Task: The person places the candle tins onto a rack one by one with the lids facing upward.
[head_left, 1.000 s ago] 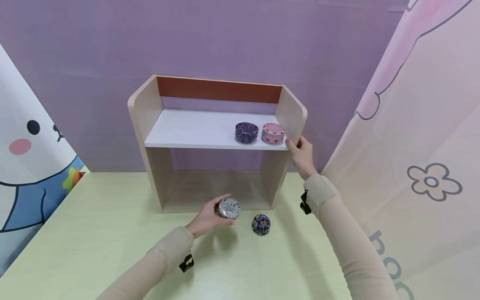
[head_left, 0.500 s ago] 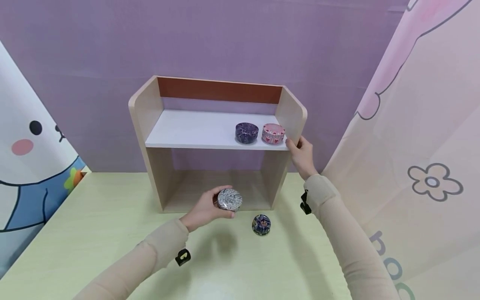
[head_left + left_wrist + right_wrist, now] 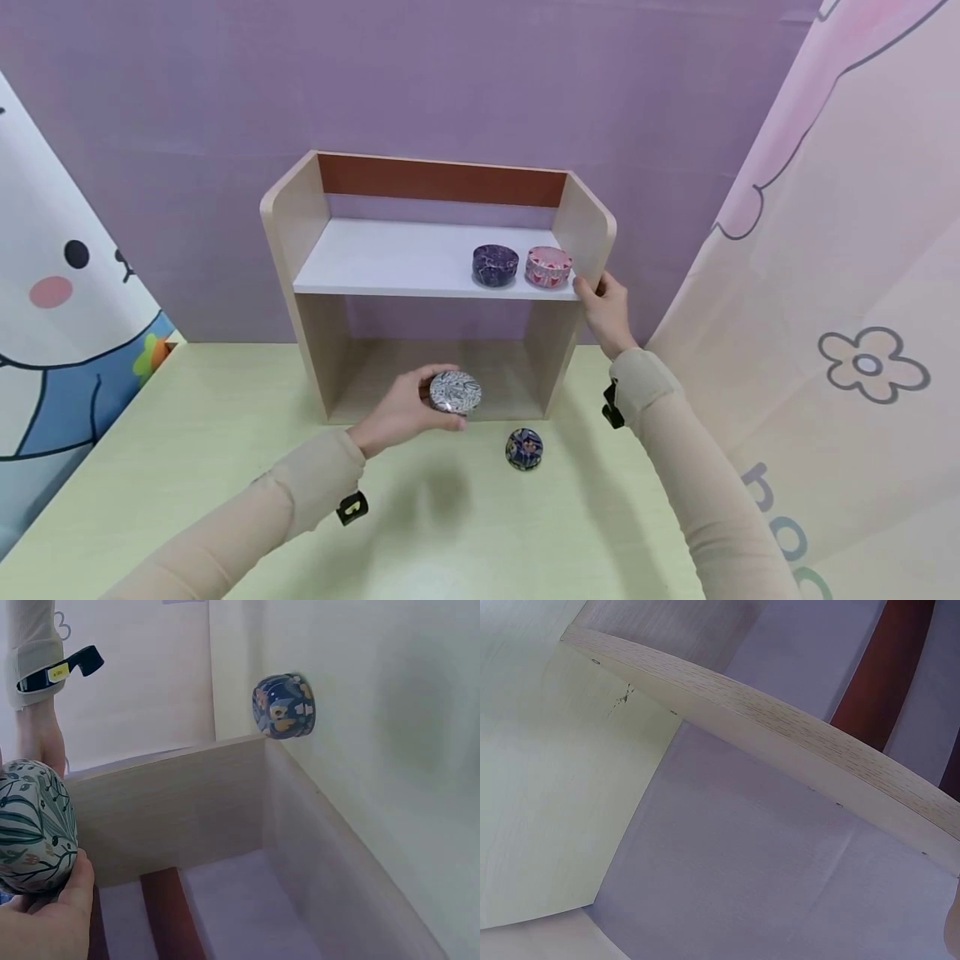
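My left hand (image 3: 405, 408) grips a round tin (image 3: 455, 392) with a white and dark leaf pattern, raised above the table in front of the shelf's lower opening. The left wrist view shows the same patterned tin (image 3: 36, 825) at its left edge, thumb against its side. My right hand (image 3: 606, 315) holds the right side panel of the small wooden shelf (image 3: 442, 293) at the height of the white board. On that board stand a dark purple tin (image 3: 495, 265) and a pink tin (image 3: 548, 267) side by side. A blue floral tin (image 3: 523, 449) rests on the table before the shelf.
The shelf stands on a pale table (image 3: 225, 467) against a purple backdrop (image 3: 450, 75). A flower-printed curtain (image 3: 862, 275) hangs at the right, and a cartoon-printed cloth (image 3: 67, 333) at the left. The right wrist view shows the side panel's edge (image 3: 765, 720).
My left hand has lifted the leaf-patterned tin upward from near the table, then drawn it slightly left. My right hand keeps its hold on the side panel.
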`<state>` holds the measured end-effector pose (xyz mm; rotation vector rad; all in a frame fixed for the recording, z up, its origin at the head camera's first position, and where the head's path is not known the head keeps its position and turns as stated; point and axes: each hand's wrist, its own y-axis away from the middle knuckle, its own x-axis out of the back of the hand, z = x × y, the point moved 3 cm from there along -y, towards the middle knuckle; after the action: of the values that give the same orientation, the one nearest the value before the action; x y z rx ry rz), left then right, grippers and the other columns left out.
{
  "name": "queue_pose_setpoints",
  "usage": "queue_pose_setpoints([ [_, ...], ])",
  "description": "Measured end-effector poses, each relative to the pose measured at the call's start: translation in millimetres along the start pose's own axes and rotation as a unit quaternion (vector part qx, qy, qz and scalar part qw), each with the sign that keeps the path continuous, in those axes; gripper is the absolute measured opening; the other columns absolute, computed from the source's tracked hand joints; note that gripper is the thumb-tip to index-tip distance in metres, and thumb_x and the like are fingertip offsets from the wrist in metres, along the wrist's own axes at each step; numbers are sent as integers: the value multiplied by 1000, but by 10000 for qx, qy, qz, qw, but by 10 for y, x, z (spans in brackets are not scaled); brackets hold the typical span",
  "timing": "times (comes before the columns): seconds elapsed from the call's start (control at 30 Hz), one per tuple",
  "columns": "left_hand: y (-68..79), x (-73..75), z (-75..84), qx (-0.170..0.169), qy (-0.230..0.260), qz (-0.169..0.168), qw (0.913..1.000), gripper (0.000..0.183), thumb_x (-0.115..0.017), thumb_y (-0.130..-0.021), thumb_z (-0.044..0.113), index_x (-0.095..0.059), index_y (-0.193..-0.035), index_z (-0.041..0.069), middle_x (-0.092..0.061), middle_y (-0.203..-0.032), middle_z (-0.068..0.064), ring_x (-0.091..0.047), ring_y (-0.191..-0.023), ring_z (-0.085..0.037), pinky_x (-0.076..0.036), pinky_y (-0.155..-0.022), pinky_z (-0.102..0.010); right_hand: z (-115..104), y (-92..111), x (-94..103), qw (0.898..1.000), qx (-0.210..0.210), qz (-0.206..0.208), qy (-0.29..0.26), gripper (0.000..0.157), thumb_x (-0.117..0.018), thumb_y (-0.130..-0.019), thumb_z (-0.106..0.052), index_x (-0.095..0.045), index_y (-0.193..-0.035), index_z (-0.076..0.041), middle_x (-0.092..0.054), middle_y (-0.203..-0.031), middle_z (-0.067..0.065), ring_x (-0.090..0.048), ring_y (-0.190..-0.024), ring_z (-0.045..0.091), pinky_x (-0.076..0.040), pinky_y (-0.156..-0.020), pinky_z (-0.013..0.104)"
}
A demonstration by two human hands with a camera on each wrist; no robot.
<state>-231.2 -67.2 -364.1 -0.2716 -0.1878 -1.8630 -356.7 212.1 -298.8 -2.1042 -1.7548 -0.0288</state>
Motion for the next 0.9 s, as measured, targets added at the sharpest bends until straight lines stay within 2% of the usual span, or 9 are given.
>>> queue_pose_setpoints([
  [0.33, -57, 191, 283, -188, -581, 173, 9980, 78, -83, -64, 17, -47, -132, 15, -56, -120, -10, -56, -106, -22, -51, -88, -32, 4, 8, -27, 9999, 16, -66, -92, 42, -53, -92, -24, -50, -128, -4, -55, -127, 15, -52, -104, 17, -44, -97, 36],
  [0.4, -74, 226, 341, -249, -571, 157, 9979, 77, -82, -65, 15, -46, -133, 15, -56, -120, -10, -57, -106, -23, -51, -87, -32, 3, 8, -25, 10000, 21, -29, -78, 41, -53, -91, -24, -51, -128, -4, -55, -126, 15, -53, -103, 16, -45, -95, 34],
  [0.63, -122, 329, 531, -455, -489, 112, 9977, 79, -82, -67, 19, -43, -135, 13, -54, -121, -11, -57, -107, -23, -51, -88, -31, -22, 15, -19, 9998, 165, -14, 143, 39, -51, -92, -24, -53, -124, -3, -59, -117, 17, -54, -94, 13, -45, -77, 20],
  [0.9, -209, 419, 709, -497, -587, 363, 9964, 72, -79, -70, 20, -45, -133, 16, -54, -121, -7, -56, -107, -22, -51, -87, -33, -25, 16, 1, 9998, 107, -56, 151, 41, -51, -92, -26, -52, -126, -4, -58, -121, 15, -53, -97, 14, -45, -80, 21],
])
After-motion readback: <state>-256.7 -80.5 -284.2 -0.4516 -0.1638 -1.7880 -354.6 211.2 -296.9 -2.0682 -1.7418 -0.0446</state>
